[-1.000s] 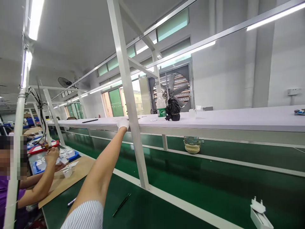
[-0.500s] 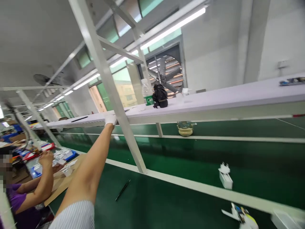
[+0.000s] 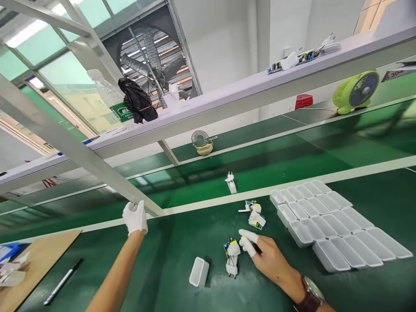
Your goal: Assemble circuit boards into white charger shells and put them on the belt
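Observation:
My left hand [image 3: 134,217], in a white glove, hovers over the green belt by the foot of a slanting pale post [image 3: 107,177]. Its thumb stands apart from the loosely bent fingers, with nothing visible in them. My right hand [image 3: 263,253] wears white finger covers and a wristwatch; its fingers are stretched out and open. Their tips lie just beside a charger circuit board [image 3: 232,249] with a white two-pin plug end; whether they touch is unclear. A white open-topped plastic case [image 3: 199,272] lies left of that board. Another board [image 3: 255,214] lies behind the right hand.
Rows of white plastic cases [image 3: 325,216] lie to the right. A white plug adapter [image 3: 230,183] lies beyond the pale rail. At left are a pen [image 3: 63,281] and cardboard [image 3: 42,264]. A raised shelf [image 3: 221,108] crosses ahead; small fans [image 3: 355,91] stand behind it.
My view has swung right and down. My left hand has come down from the shelf edge to low by the post. My right hand has come into view beside a circuit board.

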Demonstrator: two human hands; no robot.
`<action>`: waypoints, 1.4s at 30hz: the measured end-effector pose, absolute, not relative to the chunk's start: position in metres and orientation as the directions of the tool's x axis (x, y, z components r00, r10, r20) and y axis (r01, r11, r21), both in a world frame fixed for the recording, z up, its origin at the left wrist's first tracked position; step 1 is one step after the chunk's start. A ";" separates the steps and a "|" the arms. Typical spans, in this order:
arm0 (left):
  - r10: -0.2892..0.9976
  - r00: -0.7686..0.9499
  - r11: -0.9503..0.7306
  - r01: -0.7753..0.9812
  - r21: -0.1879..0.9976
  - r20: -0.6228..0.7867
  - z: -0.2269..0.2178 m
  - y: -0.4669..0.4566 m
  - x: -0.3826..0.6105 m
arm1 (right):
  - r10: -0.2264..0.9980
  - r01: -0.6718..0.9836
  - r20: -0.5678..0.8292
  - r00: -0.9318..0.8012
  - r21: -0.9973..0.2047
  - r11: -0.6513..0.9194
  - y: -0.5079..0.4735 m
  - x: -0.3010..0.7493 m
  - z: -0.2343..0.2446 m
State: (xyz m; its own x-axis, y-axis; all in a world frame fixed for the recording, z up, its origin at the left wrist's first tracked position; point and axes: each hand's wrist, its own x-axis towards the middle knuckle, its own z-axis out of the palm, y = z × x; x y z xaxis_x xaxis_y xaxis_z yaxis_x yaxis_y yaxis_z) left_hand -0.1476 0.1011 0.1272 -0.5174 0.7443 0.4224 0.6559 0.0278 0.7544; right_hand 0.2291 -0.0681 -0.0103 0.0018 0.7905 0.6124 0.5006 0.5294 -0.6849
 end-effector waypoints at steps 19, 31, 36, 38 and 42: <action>0.981 0.177 -0.008 0.468 0.884 -0.085 0.008 0.168 0.065 | 0.880 0.652 0.421 -0.219 -0.608 0.453 -0.069 0.230 -0.028; 0.910 0.373 0.224 -0.080 0.971 -0.179 0.073 0.089 0.029 | 0.851 0.685 0.329 -0.411 -0.505 0.526 -0.079 0.224 -0.034; 0.820 0.539 0.387 -0.276 0.880 -0.192 0.096 0.038 0.020 | 0.838 0.699 0.338 -0.429 -0.463 0.545 -0.079 0.221 -0.046; 0.797 0.576 0.414 -0.305 0.857 -0.180 0.098 0.030 0.018 | 0.835 0.703 0.337 -0.435 -0.452 0.549 -0.080 0.222 -0.045; 0.764 0.628 0.443 -0.338 0.830 -0.152 0.097 0.025 0.016 | 0.831 0.685 0.338 -0.443 -0.470 0.556 -0.080 0.224 -0.041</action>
State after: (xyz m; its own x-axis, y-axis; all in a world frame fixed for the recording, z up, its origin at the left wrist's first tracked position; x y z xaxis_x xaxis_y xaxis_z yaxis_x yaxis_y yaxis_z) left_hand 0.0158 0.0250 0.0970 0.6276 0.7636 -0.1515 -0.3384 0.4429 0.8302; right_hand 0.2239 -0.0799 -0.0415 -0.4430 0.8306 0.3376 0.6851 0.5564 -0.4701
